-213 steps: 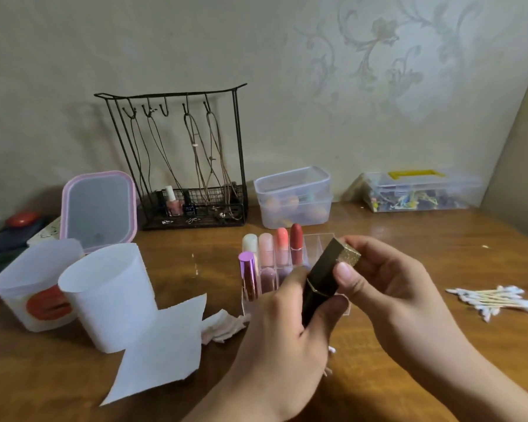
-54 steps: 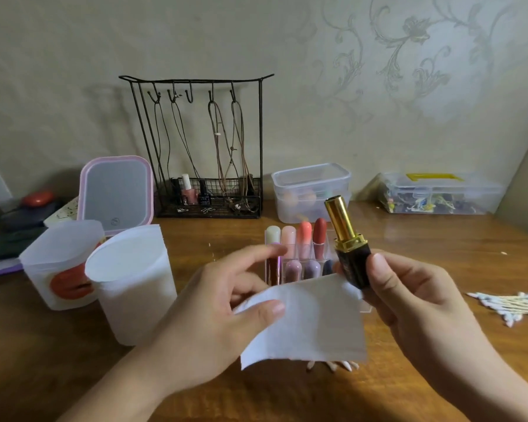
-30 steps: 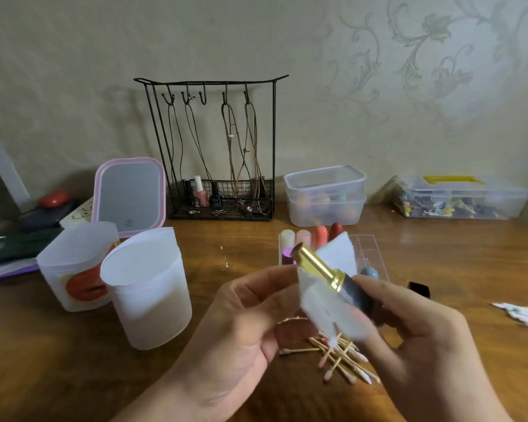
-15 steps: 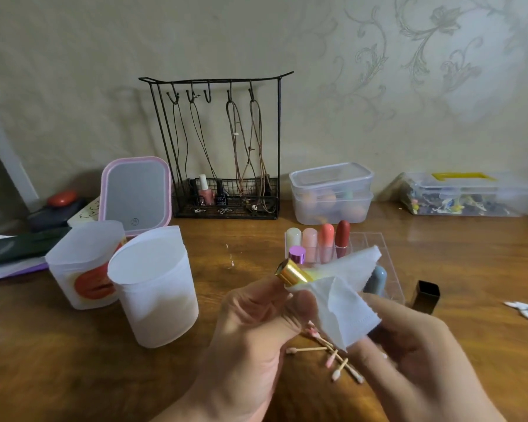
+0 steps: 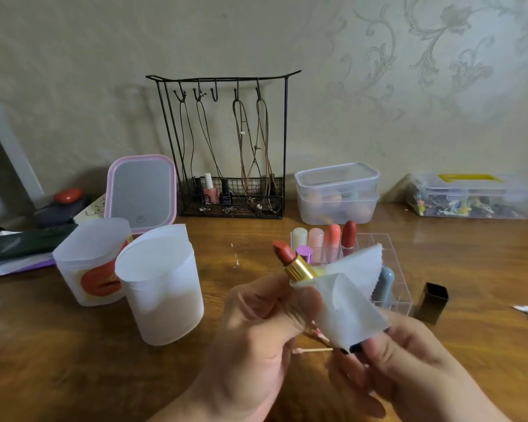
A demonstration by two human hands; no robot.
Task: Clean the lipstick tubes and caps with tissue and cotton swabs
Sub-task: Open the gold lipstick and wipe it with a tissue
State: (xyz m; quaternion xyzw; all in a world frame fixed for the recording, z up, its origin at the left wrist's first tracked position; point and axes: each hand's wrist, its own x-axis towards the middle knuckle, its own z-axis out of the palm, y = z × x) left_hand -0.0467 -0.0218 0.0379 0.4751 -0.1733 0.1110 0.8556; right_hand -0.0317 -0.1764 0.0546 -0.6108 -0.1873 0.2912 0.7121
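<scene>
Lipstick (image 5: 290, 259): held above the counter (image 5: 256, 239), tilted up-left, red bullet out of its gold tube, just in front of the organizer (image 5: 390, 269).
Tissue (image 5: 345, 300): wrapped round the tube below the gold part.
Left hand (image 5: 256, 327): fingers pinch the tissue against the tube.
Right hand (image 5: 409, 367): grips the tube's dark base.
Cap (image 5: 432, 303): upright, just right of the organizer.
Swabs (image 5: 314, 342): on the counter, before the organizer, under the hands.
</scene>
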